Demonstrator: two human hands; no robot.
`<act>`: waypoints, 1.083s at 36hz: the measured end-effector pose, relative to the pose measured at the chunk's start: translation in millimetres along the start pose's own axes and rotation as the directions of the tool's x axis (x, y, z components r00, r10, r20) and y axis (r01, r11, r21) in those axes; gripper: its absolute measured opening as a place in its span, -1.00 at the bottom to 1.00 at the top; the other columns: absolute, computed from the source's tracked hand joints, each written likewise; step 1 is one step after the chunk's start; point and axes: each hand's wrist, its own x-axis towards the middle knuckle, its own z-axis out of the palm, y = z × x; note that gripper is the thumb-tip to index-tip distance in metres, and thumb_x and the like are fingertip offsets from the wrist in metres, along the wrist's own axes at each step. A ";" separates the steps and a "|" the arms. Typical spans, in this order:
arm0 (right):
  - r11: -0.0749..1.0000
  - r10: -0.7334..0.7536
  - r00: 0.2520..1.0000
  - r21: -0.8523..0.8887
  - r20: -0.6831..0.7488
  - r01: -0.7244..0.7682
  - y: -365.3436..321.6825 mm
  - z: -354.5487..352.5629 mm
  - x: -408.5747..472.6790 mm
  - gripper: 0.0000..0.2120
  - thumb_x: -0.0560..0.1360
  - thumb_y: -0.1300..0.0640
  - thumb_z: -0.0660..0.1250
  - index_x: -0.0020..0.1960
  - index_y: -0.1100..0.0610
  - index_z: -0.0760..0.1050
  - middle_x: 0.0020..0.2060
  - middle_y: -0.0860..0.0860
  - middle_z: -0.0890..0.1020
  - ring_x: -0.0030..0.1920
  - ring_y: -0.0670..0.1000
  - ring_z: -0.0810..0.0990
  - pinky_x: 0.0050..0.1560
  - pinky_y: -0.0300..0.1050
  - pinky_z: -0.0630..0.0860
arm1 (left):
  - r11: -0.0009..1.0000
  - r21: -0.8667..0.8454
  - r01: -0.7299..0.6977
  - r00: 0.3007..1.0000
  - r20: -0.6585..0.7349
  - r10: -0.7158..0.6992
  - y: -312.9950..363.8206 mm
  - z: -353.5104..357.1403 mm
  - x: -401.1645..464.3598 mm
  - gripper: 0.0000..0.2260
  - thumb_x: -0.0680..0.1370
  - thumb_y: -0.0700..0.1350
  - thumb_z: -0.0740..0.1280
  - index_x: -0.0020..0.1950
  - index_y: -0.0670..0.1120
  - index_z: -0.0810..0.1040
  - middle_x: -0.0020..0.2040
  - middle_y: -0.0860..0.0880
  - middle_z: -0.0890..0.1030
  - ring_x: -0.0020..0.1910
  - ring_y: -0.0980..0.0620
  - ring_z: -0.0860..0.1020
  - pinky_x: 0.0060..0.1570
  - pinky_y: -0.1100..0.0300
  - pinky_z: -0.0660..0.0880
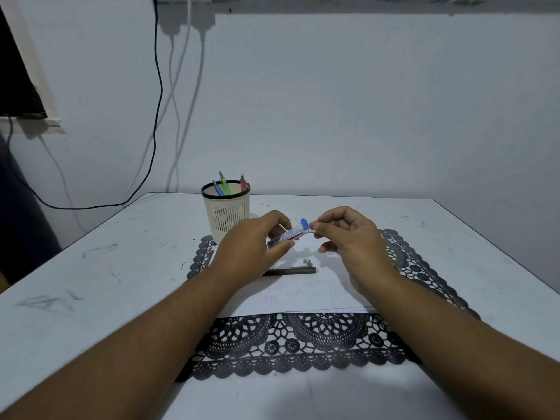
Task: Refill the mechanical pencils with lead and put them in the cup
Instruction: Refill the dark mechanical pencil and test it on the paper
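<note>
My left hand (254,241) grips a clear lead tube (288,234) with a blue cap (304,222) flipped up at its far end. My right hand (348,234) is at the tube's open end, thumb and forefinger pinched together there; whether a lead is between them is too fine to see. A dark mechanical pencil (291,271) lies on a white sheet of paper (303,295) below my hands, with a small grey piece (307,262) beside it. A cream mesh cup (225,212) at the back holds a blue, a green and a red pencil (225,184).
The paper lies on a black lace mat (288,344) on a white table (91,283). The cup stands at the mat's far left corner. Cables (157,116) hang down the wall behind the table.
</note>
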 end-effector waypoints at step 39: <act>0.956 0.209 0.974 0.228 -0.085 -0.185 -1.1 -8.0 8.7 -0.95 0.61 0.29 0.40 0.04 0.19 0.62 -0.17 0.12 0.73 -0.25 0.04 0.71 -0.23 -0.12 0.68 | 0.414 -0.836 0.359 0.933 0.326 -0.150 6.6 -2.8 2.2 -0.63 0.63 -0.29 0.35 0.43 -0.12 0.43 0.12 -0.26 0.70 0.02 -0.27 0.70 -0.24 0.06 0.68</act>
